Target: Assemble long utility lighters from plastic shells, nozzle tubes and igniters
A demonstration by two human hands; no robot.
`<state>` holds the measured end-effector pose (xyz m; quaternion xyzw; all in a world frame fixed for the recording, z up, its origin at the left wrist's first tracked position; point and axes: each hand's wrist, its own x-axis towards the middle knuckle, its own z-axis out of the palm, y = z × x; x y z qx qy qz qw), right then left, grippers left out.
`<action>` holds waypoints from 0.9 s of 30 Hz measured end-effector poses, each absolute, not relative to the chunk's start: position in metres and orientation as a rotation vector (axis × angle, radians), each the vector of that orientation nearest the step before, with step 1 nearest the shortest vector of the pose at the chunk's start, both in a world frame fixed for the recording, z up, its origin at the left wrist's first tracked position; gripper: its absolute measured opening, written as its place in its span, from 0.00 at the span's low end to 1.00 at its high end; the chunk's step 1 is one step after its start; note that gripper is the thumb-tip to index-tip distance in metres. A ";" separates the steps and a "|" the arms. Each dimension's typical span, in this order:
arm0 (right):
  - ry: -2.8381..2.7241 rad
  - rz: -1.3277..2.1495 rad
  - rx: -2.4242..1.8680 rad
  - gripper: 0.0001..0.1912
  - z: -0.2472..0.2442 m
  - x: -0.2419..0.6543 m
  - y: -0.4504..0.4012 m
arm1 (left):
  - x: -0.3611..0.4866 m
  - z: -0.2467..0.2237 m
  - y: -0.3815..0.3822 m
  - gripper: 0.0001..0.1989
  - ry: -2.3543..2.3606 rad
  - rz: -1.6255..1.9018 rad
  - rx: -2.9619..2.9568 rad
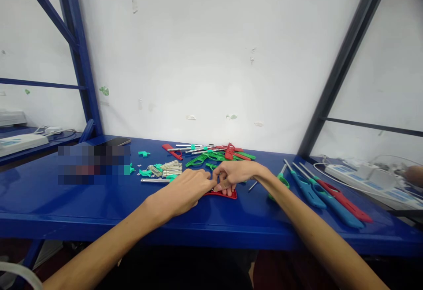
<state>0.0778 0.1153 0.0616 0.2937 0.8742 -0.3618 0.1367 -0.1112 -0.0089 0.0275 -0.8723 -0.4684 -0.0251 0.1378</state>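
A red plastic casing half [231, 195] lies near the middle of the blue table, partly under both hands. My left hand [190, 189] is closed over its left part, fingers bent; a metal tube [153, 180] with a green piece sticks out to the left of this hand. Bent over the casing from the right, my right hand [229, 176] has its thumb and index finger pinched together beside the left fingertips. Whatever small part lies between the fingertips is hidden. Just behind the hands lie green casing halves [197, 161] and a red piece [230, 150].
Small metal parts [172, 168] and green pieces [144, 154] lie left of centre. Finished-looking lighters, blue [340, 208] and red [350, 202], rest at the right. Power strips [370, 180] stand beyond the right post. The table's front edge [218, 235] runs below the forearms.
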 end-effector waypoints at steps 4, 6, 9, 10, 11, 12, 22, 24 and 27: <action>2.518 -1.059 0.851 0.12 0.062 0.078 0.117 | -0.112 0.027 -0.006 0.06 -1.351 -0.122 -2.548; 2.521 -1.069 0.849 0.12 0.062 0.078 0.117 | -0.118 0.030 -0.003 0.05 -1.353 -0.151 -2.569; 2.528 -1.077 0.844 0.12 0.062 0.079 0.117 | -0.134 0.037 0.001 0.06 -1.419 -0.206 -2.540; 2.531 -1.077 0.843 0.12 0.062 0.079 0.117 | -0.140 0.040 0.002 0.07 -1.455 -0.223 -2.516; 2.533 -1.076 0.841 0.12 0.062 0.079 0.116 | -0.146 0.043 0.004 0.08 -1.489 -0.237 -2.495; 2.535 -1.074 0.840 0.12 0.062 0.079 0.116 | -0.150 0.046 0.005 0.09 -1.516 -0.245 -2.485; 2.526 -1.088 0.858 0.12 0.064 0.079 0.111 | -0.153 0.038 0.015 0.11 -1.523 -0.237 -2.601; 2.525 -1.088 0.859 0.12 0.065 0.079 0.111 | -0.154 0.037 0.016 0.12 -1.534 -0.236 -2.600; 2.526 -1.087 0.859 0.12 0.065 0.080 0.111 | -0.152 0.038 0.015 0.13 -1.568 -0.208 -2.578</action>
